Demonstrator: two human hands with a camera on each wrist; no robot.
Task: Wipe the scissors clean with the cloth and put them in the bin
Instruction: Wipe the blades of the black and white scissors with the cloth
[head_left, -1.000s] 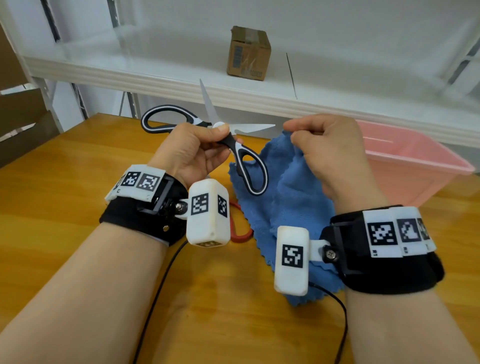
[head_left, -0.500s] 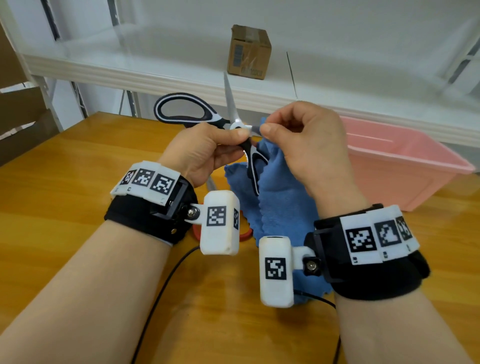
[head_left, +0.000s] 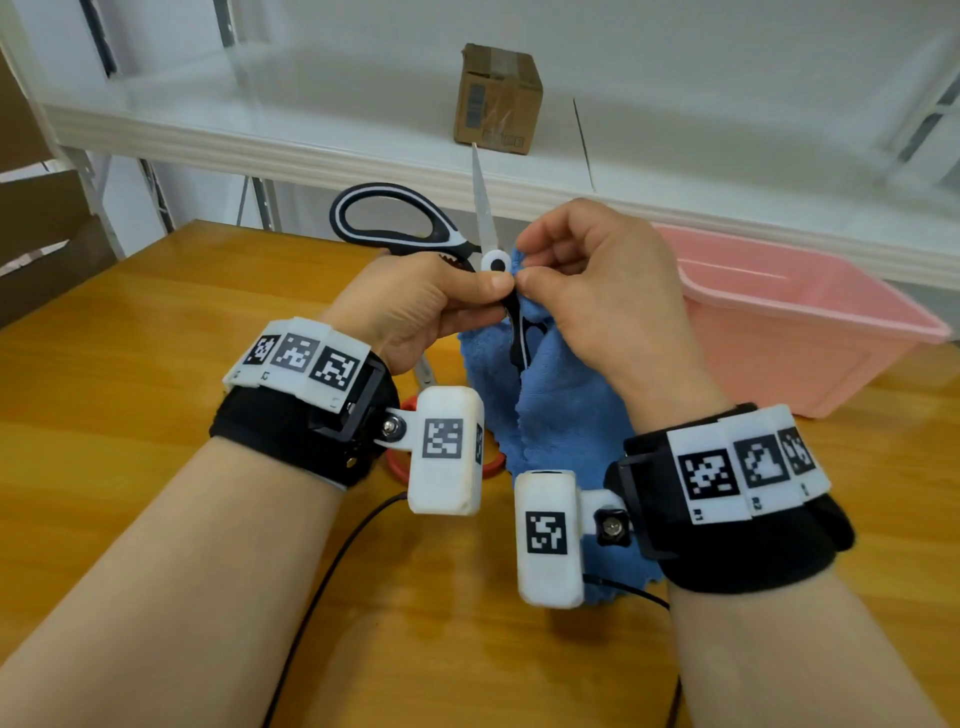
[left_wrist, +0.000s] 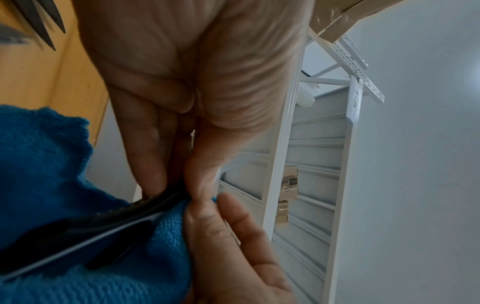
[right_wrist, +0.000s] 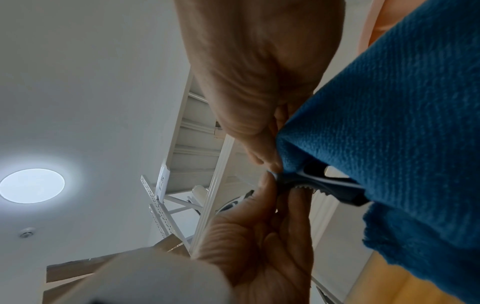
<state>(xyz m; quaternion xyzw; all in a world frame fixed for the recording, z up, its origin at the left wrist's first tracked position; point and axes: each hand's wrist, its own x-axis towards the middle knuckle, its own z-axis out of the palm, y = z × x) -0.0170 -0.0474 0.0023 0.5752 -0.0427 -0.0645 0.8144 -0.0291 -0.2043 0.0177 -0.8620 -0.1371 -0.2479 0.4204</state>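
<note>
My left hand grips the black-and-white scissors just below the pivot, held above the table. They are spread open: one blade points straight up, one handle loop sticks out to the left, and the other handle hangs down into the cloth. My right hand pinches the blue cloth around the second blade right at the pivot, hiding that blade. The cloth hangs down to the table. In the wrist views, the scissors sit between both thumbs against the cloth. The pink bin stands to the right.
Red-handled scissors lie on the wooden table under my left wrist. A white shelf runs along the back with a small cardboard box on it. Black cables trail from both wrist cameras.
The scissors have turned so that one blade now points up. My right hand has brought the cloth in against the pivot, and both hands now meet there.
</note>
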